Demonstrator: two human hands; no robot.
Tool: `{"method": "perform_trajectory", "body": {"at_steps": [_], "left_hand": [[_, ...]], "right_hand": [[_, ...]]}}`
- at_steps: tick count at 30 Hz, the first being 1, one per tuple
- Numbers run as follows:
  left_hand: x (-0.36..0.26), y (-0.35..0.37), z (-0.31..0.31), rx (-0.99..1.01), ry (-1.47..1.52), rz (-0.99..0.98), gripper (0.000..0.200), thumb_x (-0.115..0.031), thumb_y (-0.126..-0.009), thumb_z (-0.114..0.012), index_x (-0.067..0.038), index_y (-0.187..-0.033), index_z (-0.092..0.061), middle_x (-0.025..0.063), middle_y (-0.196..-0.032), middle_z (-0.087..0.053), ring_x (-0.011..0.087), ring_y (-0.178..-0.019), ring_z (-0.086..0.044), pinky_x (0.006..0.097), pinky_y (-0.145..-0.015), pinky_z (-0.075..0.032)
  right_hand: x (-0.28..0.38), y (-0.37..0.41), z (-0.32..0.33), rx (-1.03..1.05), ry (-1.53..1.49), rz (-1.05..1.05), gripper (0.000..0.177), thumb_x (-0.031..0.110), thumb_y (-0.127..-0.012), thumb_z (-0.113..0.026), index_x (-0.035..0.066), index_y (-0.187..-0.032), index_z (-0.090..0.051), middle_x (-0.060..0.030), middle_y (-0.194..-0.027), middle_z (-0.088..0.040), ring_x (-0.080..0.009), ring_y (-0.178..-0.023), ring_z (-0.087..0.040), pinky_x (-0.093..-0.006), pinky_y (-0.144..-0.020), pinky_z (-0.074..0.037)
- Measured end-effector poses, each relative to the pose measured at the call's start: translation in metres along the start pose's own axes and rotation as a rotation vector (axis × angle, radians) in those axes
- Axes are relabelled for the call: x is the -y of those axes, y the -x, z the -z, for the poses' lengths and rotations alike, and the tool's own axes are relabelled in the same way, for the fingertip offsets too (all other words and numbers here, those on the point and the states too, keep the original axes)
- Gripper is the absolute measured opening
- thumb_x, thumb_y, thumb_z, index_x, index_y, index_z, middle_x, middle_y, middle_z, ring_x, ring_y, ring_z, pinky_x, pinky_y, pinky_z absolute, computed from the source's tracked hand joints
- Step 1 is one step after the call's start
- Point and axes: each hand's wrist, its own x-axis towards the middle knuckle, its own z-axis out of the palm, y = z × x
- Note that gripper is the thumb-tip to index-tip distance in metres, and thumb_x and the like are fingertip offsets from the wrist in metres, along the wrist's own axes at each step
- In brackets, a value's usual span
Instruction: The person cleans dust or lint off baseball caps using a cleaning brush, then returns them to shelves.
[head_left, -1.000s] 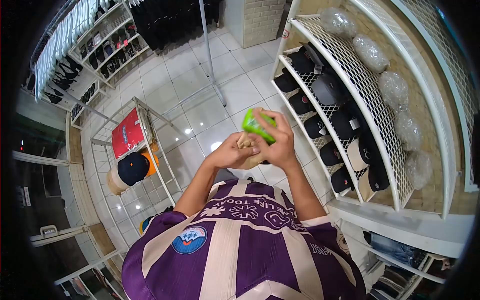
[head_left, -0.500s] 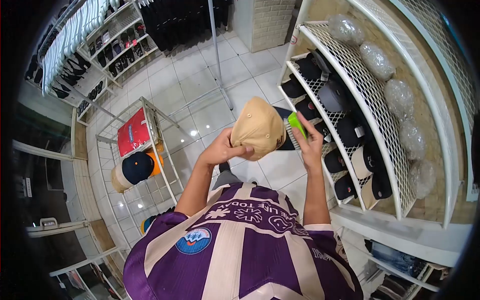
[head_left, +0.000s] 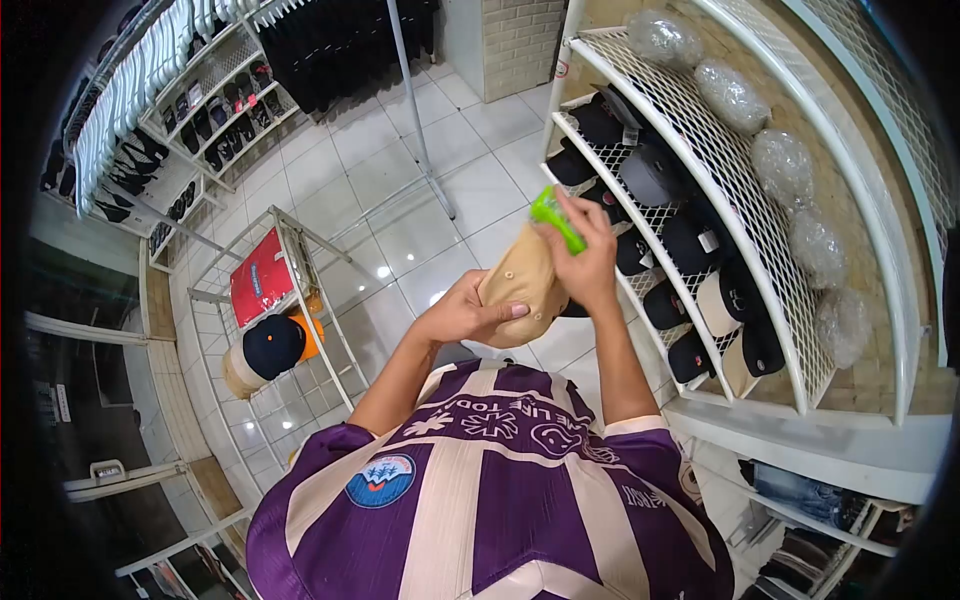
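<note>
A tan baseball cap [head_left: 520, 289] is held in front of my chest, its crown toward me and its dark brim mostly hidden behind. My left hand [head_left: 466, 312] grips it from the left, thumb lying across the crown's lower edge. Closed around a bright green brush [head_left: 560, 219], my right hand [head_left: 587, 252] is at the cap's upper right side. The brush overlaps the top of the crown in this view, and its bristles are hidden.
A white mesh rack [head_left: 690, 190] on the right holds several caps, with plastic-wrapped bundles [head_left: 782, 168] on top. To the left, a wire stand [head_left: 228, 300] carries a red package [head_left: 262, 278] and stacked caps [head_left: 274, 342]. A metal pole [head_left: 408, 100] rises from the tiled floor ahead.
My right hand has moved the brush up and left, from beside the brim to the top of the crown. The cap is tilted and slightly lower, still in my left hand.
</note>
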Motion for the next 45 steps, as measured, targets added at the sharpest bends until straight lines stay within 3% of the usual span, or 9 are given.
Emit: {"method": "perform_trajectory", "body": {"at_steps": [4, 8, 12, 16, 23, 30, 34, 39, 45], "left_hand": [[0.006, 0.002, 0.013, -0.043, 0.045, -0.114, 0.032, -0.017, -0.094, -0.075, 0.000, -0.120, -0.067, 0.0028, -0.105, -0.072, 0.0096, -0.091, -0.065, 0.0278, -0.083, -0.054], [-0.004, 0.007, 0.003, -0.089, 0.043, -0.039, 0.032, -0.016, -0.093, -0.076, -0.001, -0.120, -0.066, 0.0018, -0.104, -0.071, 0.0101, -0.093, -0.065, 0.0280, -0.084, -0.054], [0.009, 0.002, 0.016, -0.141, 0.129, -0.139, 0.039, -0.015, -0.090, -0.078, -0.001, -0.124, -0.065, 0.0035, -0.108, -0.071, 0.0108, -0.095, -0.066, 0.0292, -0.087, -0.054], [-0.008, 0.010, 0.006, -0.041, 0.133, -0.044, 0.039, -0.012, -0.090, -0.077, 0.000, -0.125, -0.065, 0.0037, -0.112, -0.071, 0.0119, -0.096, -0.067, 0.0295, -0.088, -0.054], [-0.001, 0.009, 0.003, -0.041, 0.115, -0.015, 0.035, -0.013, -0.091, -0.077, 0.002, -0.121, -0.066, 0.0042, -0.107, -0.072, 0.0117, -0.096, -0.067, 0.0299, -0.088, -0.054], [0.016, 0.013, 0.016, -0.316, 0.411, -0.236, 0.048, -0.019, -0.093, -0.075, 0.001, -0.132, -0.057, 0.0107, -0.120, -0.069, 0.0199, -0.106, -0.069, 0.0352, -0.093, -0.056], [0.024, 0.012, 0.034, -0.330, 0.680, -0.322, 0.055, -0.022, -0.098, -0.068, 0.001, -0.143, -0.046, 0.0153, -0.131, -0.064, 0.0272, -0.114, -0.067, 0.0425, -0.099, -0.055], [0.039, 0.004, 0.018, -0.166, 0.729, -0.253, 0.060, -0.024, -0.098, -0.065, 0.000, -0.147, -0.042, 0.0180, -0.141, -0.057, 0.0323, -0.128, -0.059, 0.0479, -0.107, -0.050], [0.039, 0.003, 0.031, -0.128, 0.980, -0.062, 0.056, -0.014, -0.095, -0.064, 0.002, -0.145, -0.044, 0.0179, -0.140, -0.058, 0.0292, -0.127, -0.060, 0.0434, -0.104, -0.053]], "right_hand": [[0.052, 0.013, 0.010, 0.207, 0.005, 0.330, 0.056, 0.018, -0.078, -0.083, 0.009, -0.131, -0.069, -0.0156, -0.113, -0.065, -0.0323, -0.105, -0.061, -0.0420, -0.092, -0.049], [0.003, 0.003, 0.001, 0.003, -0.065, -0.067, 0.055, 0.015, -0.077, -0.082, 0.008, -0.130, -0.069, -0.0150, -0.114, -0.066, -0.0336, -0.103, -0.061, -0.0436, -0.093, -0.048], [0.049, 0.024, 0.003, 0.158, -0.080, 0.321, 0.054, 0.011, -0.078, -0.080, 0.006, -0.130, -0.069, -0.0154, -0.113, -0.065, -0.0348, -0.101, -0.061, -0.0434, -0.092, -0.048], [0.006, 0.005, -0.001, -0.091, 0.042, 0.031, 0.052, 0.018, -0.084, -0.079, 0.006, -0.133, -0.067, -0.0151, -0.113, -0.064, -0.0327, -0.100, -0.061, -0.0409, -0.092, -0.048], [0.041, 0.011, 0.003, -0.006, -0.301, 0.047, 0.054, 0.020, -0.086, -0.079, 0.005, -0.135, -0.065, -0.0150, -0.112, -0.064, -0.0303, -0.102, -0.062, -0.0384, -0.091, -0.050], [0.012, 0.077, 0.004, 0.089, -0.116, -0.046, 0.063, 0.019, -0.074, -0.090, 0.007, -0.132, -0.068, -0.0130, -0.116, -0.066, -0.0300, -0.105, -0.060, -0.0408, -0.094, -0.049], [0.003, 0.057, 0.032, 0.031, 0.166, 0.164, 0.058, 0.013, -0.074, -0.088, 0.006, -0.129, -0.070, -0.0116, -0.109, -0.067, -0.0285, -0.104, -0.060, -0.0408, -0.104, -0.044], [-0.005, 0.040, 0.034, 0.018, -0.721, -0.111, 0.059, 0.004, -0.079, -0.082, -0.004, -0.134, -0.062, -0.0077, -0.111, -0.061, -0.0171, -0.106, -0.058, -0.0300, -0.099, -0.043], [-0.011, 0.031, 0.068, 0.088, -0.828, -0.123, 0.062, 0.005, -0.081, -0.080, -0.007, -0.138, -0.058, -0.0065, -0.112, -0.060, -0.0155, -0.104, -0.057, -0.0276, -0.099, -0.041]]}}
